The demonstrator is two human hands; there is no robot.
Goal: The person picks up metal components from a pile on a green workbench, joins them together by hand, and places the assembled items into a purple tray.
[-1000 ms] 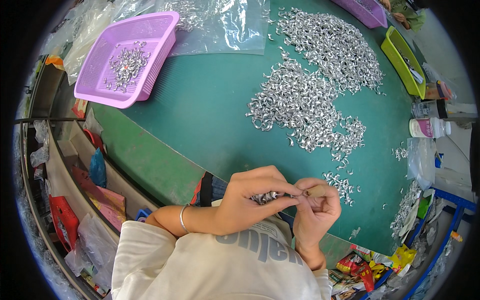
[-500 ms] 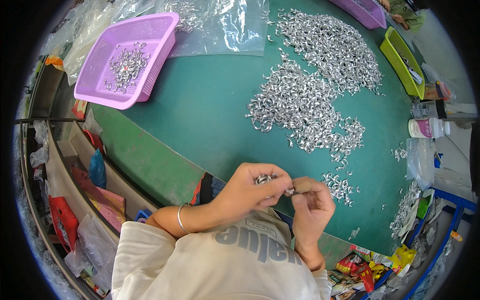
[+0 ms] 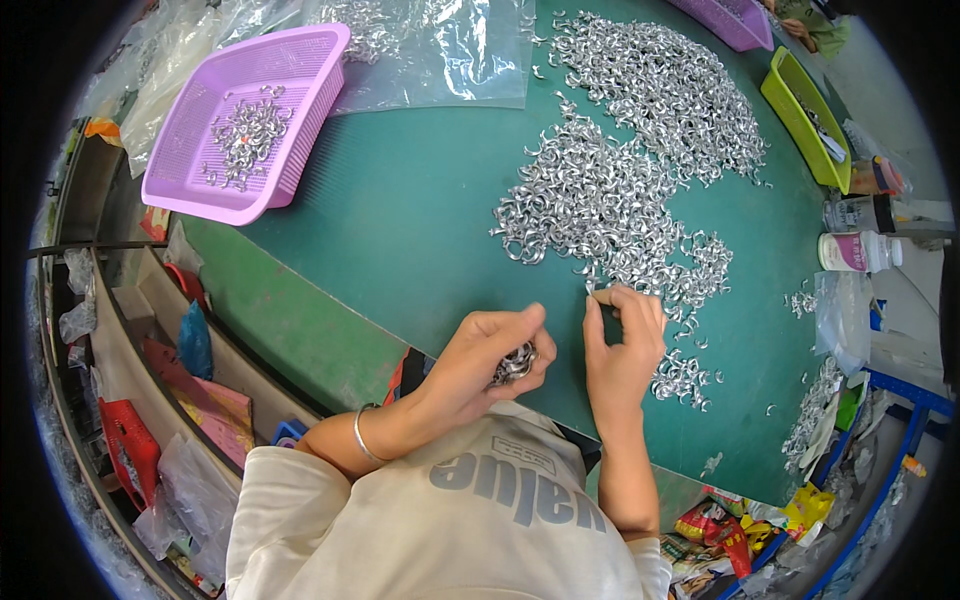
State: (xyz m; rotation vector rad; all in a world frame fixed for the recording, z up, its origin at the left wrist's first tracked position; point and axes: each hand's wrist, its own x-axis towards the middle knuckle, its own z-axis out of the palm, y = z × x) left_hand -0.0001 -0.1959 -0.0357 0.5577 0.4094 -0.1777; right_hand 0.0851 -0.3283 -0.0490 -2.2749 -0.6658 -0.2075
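While the left hand (image 3: 490,355) clutches a small bunch of metal hooks (image 3: 513,364), the right hand (image 3: 622,335) pinches at the big loose pile (image 3: 620,190); the purple basket (image 3: 185,190) holds few, so most remain.

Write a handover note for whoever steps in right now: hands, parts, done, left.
Left hand: closed around a small bunch of silver metal hooks, held near the chest.
Right hand: at the near edge of the big hook pile on the green table, fingertips pinched; whether it holds a hook I cannot tell.
Done: a small heap of hooks lies in the purple basket, far left.
Left: most hooks are loose on the table.
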